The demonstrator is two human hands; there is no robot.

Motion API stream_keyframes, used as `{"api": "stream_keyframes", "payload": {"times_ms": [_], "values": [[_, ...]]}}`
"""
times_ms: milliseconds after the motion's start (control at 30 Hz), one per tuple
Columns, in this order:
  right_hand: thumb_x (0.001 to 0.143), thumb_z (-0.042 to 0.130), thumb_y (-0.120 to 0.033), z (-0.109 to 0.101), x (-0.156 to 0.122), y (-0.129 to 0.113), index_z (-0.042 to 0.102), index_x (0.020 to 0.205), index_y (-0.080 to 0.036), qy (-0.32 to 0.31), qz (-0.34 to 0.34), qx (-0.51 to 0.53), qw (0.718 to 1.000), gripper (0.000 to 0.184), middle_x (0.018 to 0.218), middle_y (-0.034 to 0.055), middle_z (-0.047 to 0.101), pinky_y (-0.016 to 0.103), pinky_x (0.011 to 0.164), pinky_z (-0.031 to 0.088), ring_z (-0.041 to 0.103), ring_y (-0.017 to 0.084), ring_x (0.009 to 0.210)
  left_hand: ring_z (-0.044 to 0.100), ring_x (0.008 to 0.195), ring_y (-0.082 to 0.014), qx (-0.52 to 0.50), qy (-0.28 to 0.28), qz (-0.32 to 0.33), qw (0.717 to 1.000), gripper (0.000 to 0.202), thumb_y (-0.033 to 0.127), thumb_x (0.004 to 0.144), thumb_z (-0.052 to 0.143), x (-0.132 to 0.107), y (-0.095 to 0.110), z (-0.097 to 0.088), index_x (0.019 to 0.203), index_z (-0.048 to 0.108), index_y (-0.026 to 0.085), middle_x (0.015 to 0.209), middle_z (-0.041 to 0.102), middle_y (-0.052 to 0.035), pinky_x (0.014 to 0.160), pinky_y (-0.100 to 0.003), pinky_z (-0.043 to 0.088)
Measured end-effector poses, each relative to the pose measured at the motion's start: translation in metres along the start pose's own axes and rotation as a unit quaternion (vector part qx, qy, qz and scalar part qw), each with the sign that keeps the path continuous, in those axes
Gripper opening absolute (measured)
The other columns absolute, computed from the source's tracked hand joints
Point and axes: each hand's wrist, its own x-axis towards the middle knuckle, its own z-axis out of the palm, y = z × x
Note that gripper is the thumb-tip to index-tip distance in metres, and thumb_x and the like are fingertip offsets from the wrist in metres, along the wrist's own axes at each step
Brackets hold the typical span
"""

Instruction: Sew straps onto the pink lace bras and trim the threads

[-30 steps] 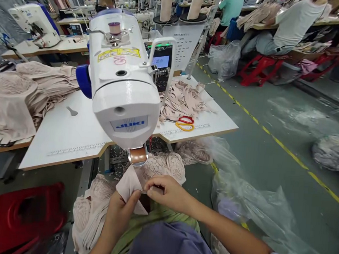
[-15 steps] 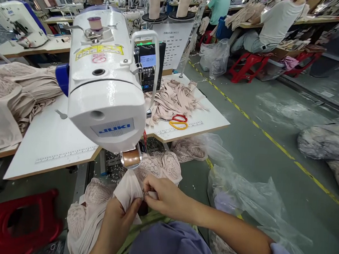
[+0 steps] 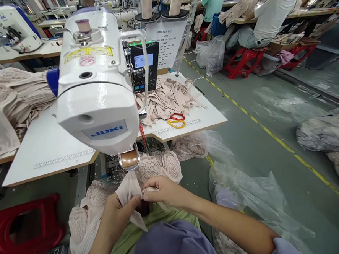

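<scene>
My left hand (image 3: 121,212) grips a pale pink piece of fabric (image 3: 129,187) between thumb and fingers, just below the front of a white sewing machine (image 3: 97,84). Close beside it, my right hand (image 3: 164,192) pinches a narrow strip (image 3: 150,190) of similar pale cloth against the same piece. The fabric's upper end rises to the machine's lower tip; whether it is caught there I cannot tell. Lace bras (image 3: 161,165) in pale pink hang behind my right hand, and more lace bras (image 3: 96,195) hang left of my left hand.
Scissors with red and yellow handles (image 3: 176,120) lie by a heap of fabric strips (image 3: 171,98) on the white table (image 3: 56,150). A red stool (image 3: 45,226) stands low at left. Clear plastic bags (image 3: 248,189) lie on the floor at right. People sit working farther back.
My right hand has turned slightly, so the strip in its pinch shows more plainly. A loose fabric end now hangs below my left hand. The view has shifted a little.
</scene>
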Motion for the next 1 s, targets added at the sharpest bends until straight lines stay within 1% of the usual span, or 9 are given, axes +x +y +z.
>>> {"api": "stream_keyframes", "payload": {"times_ms": [100,333,433,533,633,700,833,933,1000], "values": [[0.077,0.072,-0.034,0.003,-0.003,-0.001,0.070,0.084,-0.015,0.007,0.005,0.017,1.000,0.020,0.069,-0.0035,0.057,0.021,0.058,0.035,0.047,0.010,0.064,0.057,0.068,-0.0170,-0.028,0.013,-0.006,1.000,0.035,0.048,0.079,0.073,0.002,-0.003,0.003,0.081,0.072,0.013,0.072,0.068,-0.0027,0.064,-0.025,0.045],[0.082,0.064,-0.026,0.009,-0.009,-0.017,0.069,0.080,-0.016,0.076,-0.104,-0.176,0.976,0.011,0.069,-0.0031,0.055,0.022,0.057,0.031,0.046,0.010,0.064,0.057,0.064,-0.0160,-0.047,0.057,0.018,0.997,0.032,0.046,0.081,0.072,0.000,0.002,0.009,0.076,0.068,0.015,0.066,0.065,-0.0008,0.060,-0.024,0.044],[0.076,0.066,-0.026,0.002,-0.007,-0.028,0.068,0.081,-0.016,0.023,-0.055,-0.101,0.993,0.012,0.062,-0.0055,0.050,0.021,0.051,0.029,0.040,0.008,0.055,0.068,0.086,-0.0244,-0.046,0.050,0.021,0.997,0.037,0.050,0.083,0.071,-0.008,-0.011,-0.006,0.098,0.071,0.016,0.088,0.074,-0.0071,0.072,-0.030,0.053],[0.069,0.073,-0.031,-0.009,-0.002,-0.045,0.069,0.086,-0.016,-0.017,-0.010,0.003,1.000,0.023,0.068,-0.0038,0.060,0.021,0.056,0.037,0.048,0.009,0.058,0.069,0.107,-0.0295,-0.138,0.095,0.109,0.980,0.048,0.061,0.076,0.074,-0.014,-0.034,-0.011,0.108,0.069,0.025,0.110,0.075,-0.0073,0.088,-0.036,0.056],[0.066,0.075,-0.033,-0.012,0.004,-0.067,0.069,0.088,-0.017,-0.073,0.021,0.055,0.996,0.028,0.075,-0.0014,0.067,0.023,0.063,0.044,0.057,0.011,0.062,0.073,0.100,-0.0315,-0.314,0.059,0.199,0.927,0.072,0.085,0.078,0.043,-0.016,-0.048,0.008,0.129,0.057,0.037,0.109,0.076,-0.0076,0.081,-0.045,0.059],[0.066,0.076,-0.033,-0.011,0.008,-0.084,0.069,0.089,-0.017,-0.131,0.035,0.035,0.990,0.029,0.074,-0.0019,0.067,0.023,0.063,0.044,0.058,0.011,0.062,0.073,0.104,-0.0331,-0.340,0.029,0.206,0.917,0.095,0.089,0.079,0.005,-0.015,-0.045,0.023,0.154,0.030,0.035,0.116,0.075,-0.0125,0.081,-0.051,0.059],[0.072,0.072,-0.028,-0.015,0.022,-0.118,0.071,0.087,-0.016,-0.206,-0.050,-0.175,0.961,0.019,0.074,-0.0034,0.064,0.021,0.063,0.039,0.054,0.010,0.065,0.063,0.124,-0.0340,-0.194,0.108,0.266,0.938,0.092,0.079,0.080,-0.016,-0.012,-0.030,0.013,0.160,-0.009,0.034,0.144,0.060,-0.0125,0.090,-0.055,0.059],[0.076,0.062,-0.014,-0.023,0.037,-0.135,0.071,0.076,-0.016,-0.124,-0.116,-0.397,0.902,0.010,0.063,-0.0048,0.056,0.022,0.057,0.031,0.043,0.009,0.058,0.058,0.130,-0.0362,0.040,0.149,0.357,0.921,0.080,0.074,0.093,0.014,-0.002,-0.025,-0.023,0.162,0.008,0.034,0.153,0.050,-0.0117,0.093,-0.056,0.059],[0.075,0.060,-0.010,-0.026,0.046,-0.140,0.068,0.070,-0.016,-0.079,-0.135,-0.474,0.867,0.011,0.061,-0.0044,0.054,0.024,0.056,0.028,0.040,0.010,0.058,0.058,0.130,-0.0365,0.230,0.139,0.432,0.861,0.070,0.058,0.097,0.043,0.011,-0.022,-0.044,0.159,0.028,0.029,0.150,0.053,-0.0129,0.097,-0.053,0.058]]}}
